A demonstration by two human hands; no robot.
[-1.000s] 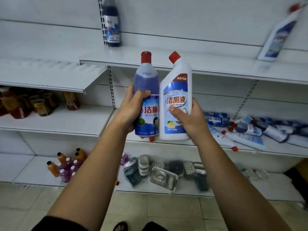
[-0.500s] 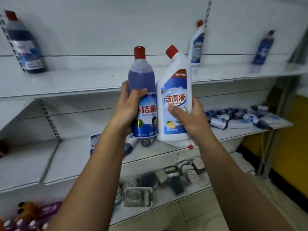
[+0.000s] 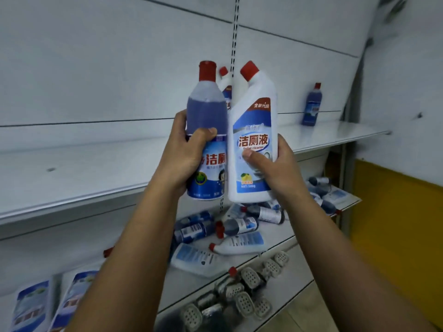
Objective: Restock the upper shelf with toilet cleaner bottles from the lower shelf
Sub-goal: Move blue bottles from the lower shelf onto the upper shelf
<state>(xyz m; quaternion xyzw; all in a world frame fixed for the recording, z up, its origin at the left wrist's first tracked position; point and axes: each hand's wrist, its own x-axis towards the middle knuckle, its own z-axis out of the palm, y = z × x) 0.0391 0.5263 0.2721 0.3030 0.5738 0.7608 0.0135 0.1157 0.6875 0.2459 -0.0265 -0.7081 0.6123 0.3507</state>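
**Q:** Why are you holding both bottles upright?

**A:** Your left hand [image 3: 184, 152] wraps the round translucent bottle of blue liquid [image 3: 207, 111]. Your right hand [image 3: 275, 171] wraps the white plastic angled-neck bottle [image 3: 254, 121]. Both have their bases down, level with the white upper shelf [image 3: 96, 168], probably ready to stand there.

**Q:** What stands in your way?

**A:** A white bottle [image 3: 225, 85] stands just behind yours, and a dark blue bottle [image 3: 311, 106] stands well to the right. Fallen bottles [image 3: 237, 225] litter the lower shelf [image 3: 187, 286].
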